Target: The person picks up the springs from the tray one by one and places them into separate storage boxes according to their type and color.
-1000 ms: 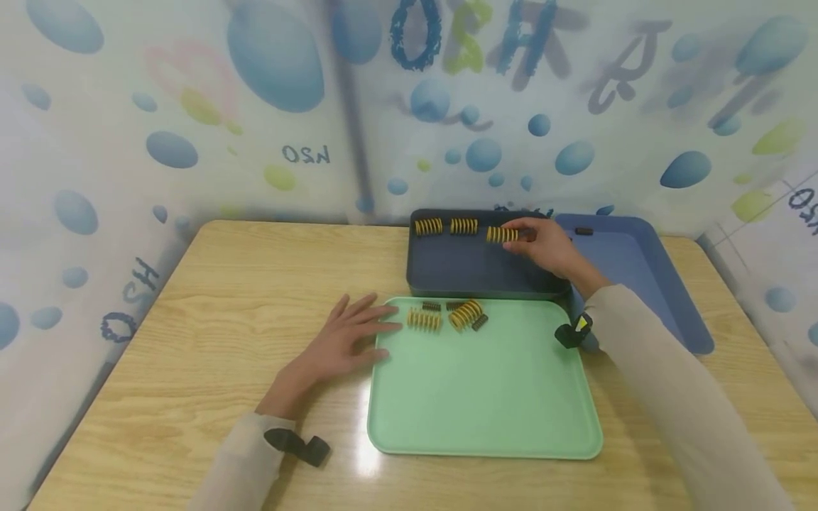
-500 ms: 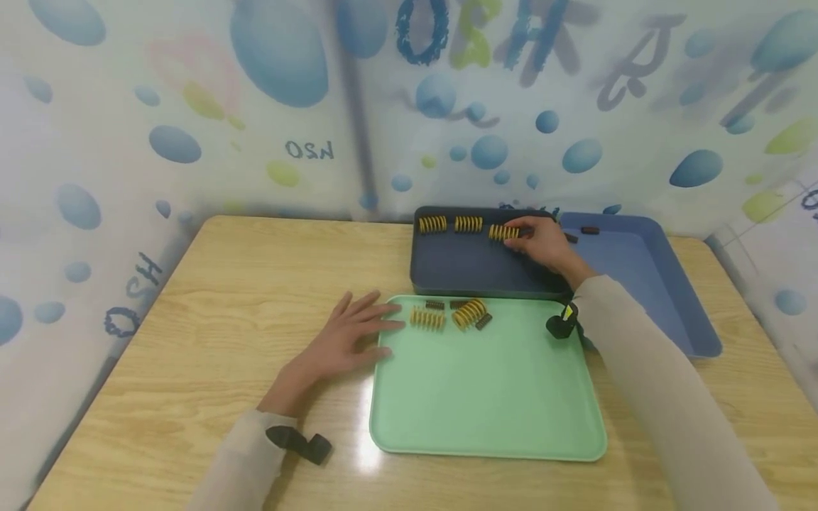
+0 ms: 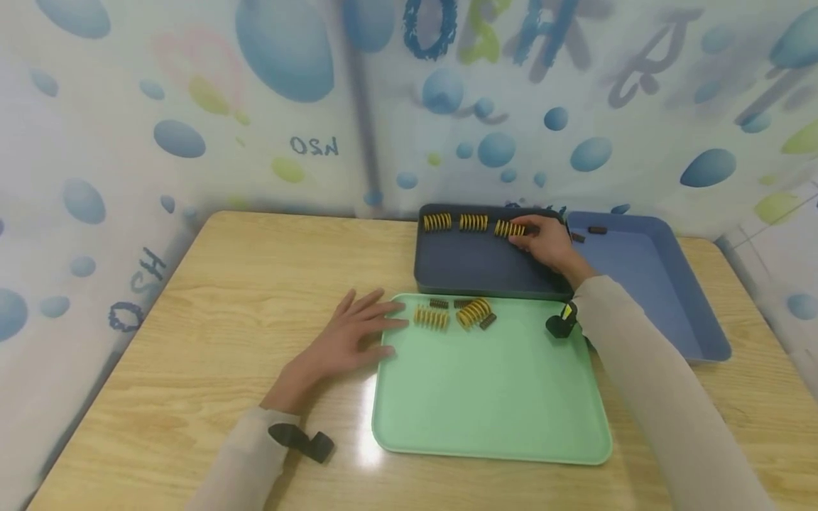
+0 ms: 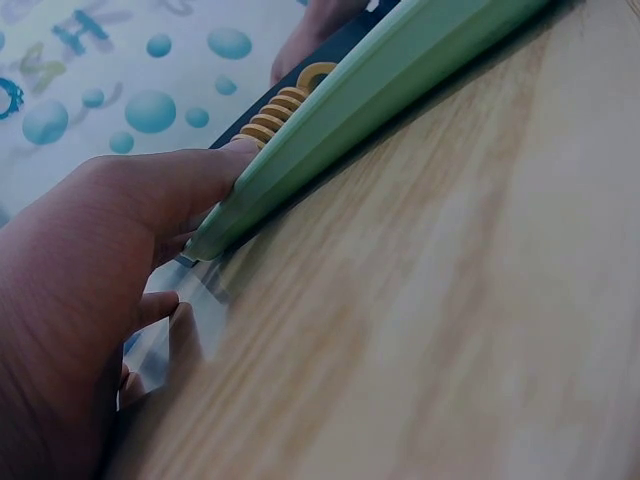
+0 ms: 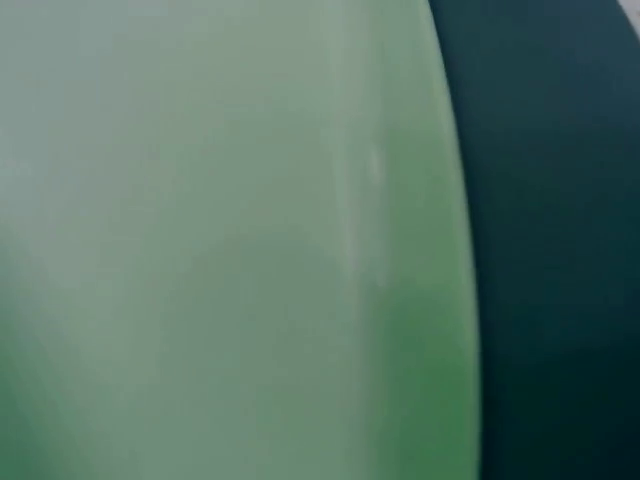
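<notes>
Coiled yellow spring (image 3: 509,228), ribbed, right hand (image 3: 544,242) pinching, smooth dark tray (image 3: 473,270)

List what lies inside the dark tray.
The dark tray holds three yellow springs in a row along its far edge. The right hand touches the rightmost one and covers whatever lies beneath it.

Near half of the green tray (image 3: 492,404) lies open; springs (image 3: 455,314) crowd its far edge, and 3 springs (image 3: 473,223) line the dark tray's (image 3: 466,266) back wall.
</notes>
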Tool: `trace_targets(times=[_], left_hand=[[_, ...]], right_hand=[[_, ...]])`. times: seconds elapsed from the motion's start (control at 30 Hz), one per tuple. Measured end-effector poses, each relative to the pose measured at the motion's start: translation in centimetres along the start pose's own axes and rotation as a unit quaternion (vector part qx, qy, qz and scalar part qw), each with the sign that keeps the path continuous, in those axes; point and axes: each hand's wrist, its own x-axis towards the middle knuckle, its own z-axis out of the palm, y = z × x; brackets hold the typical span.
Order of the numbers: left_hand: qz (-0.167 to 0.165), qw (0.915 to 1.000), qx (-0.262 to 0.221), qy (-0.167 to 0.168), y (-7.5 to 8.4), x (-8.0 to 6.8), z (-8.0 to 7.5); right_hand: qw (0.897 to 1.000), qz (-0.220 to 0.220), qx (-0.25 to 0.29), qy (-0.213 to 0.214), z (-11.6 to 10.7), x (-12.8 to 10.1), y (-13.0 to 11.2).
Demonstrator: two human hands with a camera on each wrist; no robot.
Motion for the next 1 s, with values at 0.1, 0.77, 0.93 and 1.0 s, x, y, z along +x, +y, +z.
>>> trace_targets(times=[0.1, 0.77, 0.93, 1.0], left_hand=[[-0.001, 1.0000, -0.001, -0.001, 0.03, 0.01, -0.03], [-0.004, 1.0000, -0.003, -0.006, 0.26, 0.15, -0.27], [-0.003, 1.0000, -0.004, -0.005, 0.27, 0.04, -0.27], [-0.002, 1.0000, -0.002, -0.004, 0.26, 0.02, -0.29]], right_hand=[[1.000, -0.007, -0.006, 0.009, 0.06, 0.09, 0.05], [0.999, -0.019, -0.022, 0.037, -0.07, 0.25, -0.12], [0.998, -0.026, -0.011, 0.047, -0.01, 0.28, -0.27], [0.998, -0.035, -0.008, 0.051, -0.07, 0.29, -0.36]])
